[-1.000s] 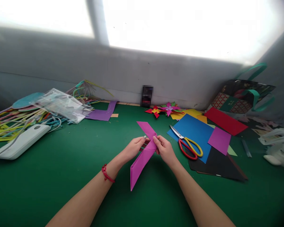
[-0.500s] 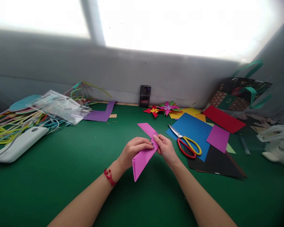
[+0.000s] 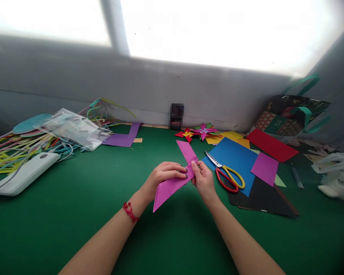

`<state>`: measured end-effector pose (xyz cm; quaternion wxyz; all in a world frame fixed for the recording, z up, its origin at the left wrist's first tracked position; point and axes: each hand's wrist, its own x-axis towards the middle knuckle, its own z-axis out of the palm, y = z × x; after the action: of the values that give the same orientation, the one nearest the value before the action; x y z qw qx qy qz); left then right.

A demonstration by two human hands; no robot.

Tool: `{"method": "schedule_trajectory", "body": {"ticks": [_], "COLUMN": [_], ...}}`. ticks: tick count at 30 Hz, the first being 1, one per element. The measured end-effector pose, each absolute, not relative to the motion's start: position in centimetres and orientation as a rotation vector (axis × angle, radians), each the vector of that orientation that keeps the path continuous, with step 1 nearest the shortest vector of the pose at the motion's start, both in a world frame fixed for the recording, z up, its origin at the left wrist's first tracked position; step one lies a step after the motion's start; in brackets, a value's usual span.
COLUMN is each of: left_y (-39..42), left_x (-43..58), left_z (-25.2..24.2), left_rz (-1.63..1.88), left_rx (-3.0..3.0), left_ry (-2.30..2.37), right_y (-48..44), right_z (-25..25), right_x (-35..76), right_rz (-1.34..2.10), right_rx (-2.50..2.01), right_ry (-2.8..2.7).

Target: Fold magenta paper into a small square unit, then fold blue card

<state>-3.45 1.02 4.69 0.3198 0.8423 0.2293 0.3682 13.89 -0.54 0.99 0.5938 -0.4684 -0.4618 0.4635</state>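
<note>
Between my two hands is a folded pink paper point(image 3: 169, 191), held above the green tabletop point(image 3: 103, 175). One wide arm of it slants down to the lower left, and a narrower arm points up and away. My left hand point(image 3: 164, 176) grips the paper near its middle, with the fingers laid over the top face and the thumb hidden. My right hand point(image 3: 203, 178) pinches the fold at the right, thumb on top and fingers behind. Scissors point(image 3: 229, 176) with one red and one yellow handle lie to the right of my right hand, on a blue sheet point(image 3: 235, 149).
Right of the scissors lie a pink square point(image 3: 264, 169), a red sheet point(image 3: 272, 145) and black paper point(image 3: 263, 194). Folded paper flowers point(image 3: 203, 131) sit at the back. A white power strip point(image 3: 25, 173) and a clear plastic bag point(image 3: 74, 128) are at left.
The pink paper has turned in my hands: its far arm has swung right and its lower arm has moved up and left. My right hand has shifted slightly right along the fold.
</note>
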Motion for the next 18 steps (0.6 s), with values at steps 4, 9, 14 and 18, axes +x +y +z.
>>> {"method": "schedule_trajectory", "body": {"ticks": [4, 9, 14, 18], "left_y": [0.9, 1.4, 2.3, 2.3], "left_x": [-3.7, -3.5, -2.9, -1.7], "left_z": [5.5, 4.4, 2.4, 1.1], "left_rz": [0.927, 0.960, 1.094, 1.134], "left_rx": [2.296, 2.273, 2.005, 1.584], "left_ry": [0.605, 0.639, 0.675, 0.688], "right_y": [-0.4, -0.5, -0.9, -1.3], "right_z": [1.2, 1.2, 1.5, 1.7], "right_x": [14.2, 14.0, 13.6, 13.3], "right_rz": [1.107, 1.099, 1.052, 0.989], "right_rx": [-1.092, -1.098, -1.102, -1.104], "right_ry": [-1.061, -1.110, -1.150, -1.169]}}
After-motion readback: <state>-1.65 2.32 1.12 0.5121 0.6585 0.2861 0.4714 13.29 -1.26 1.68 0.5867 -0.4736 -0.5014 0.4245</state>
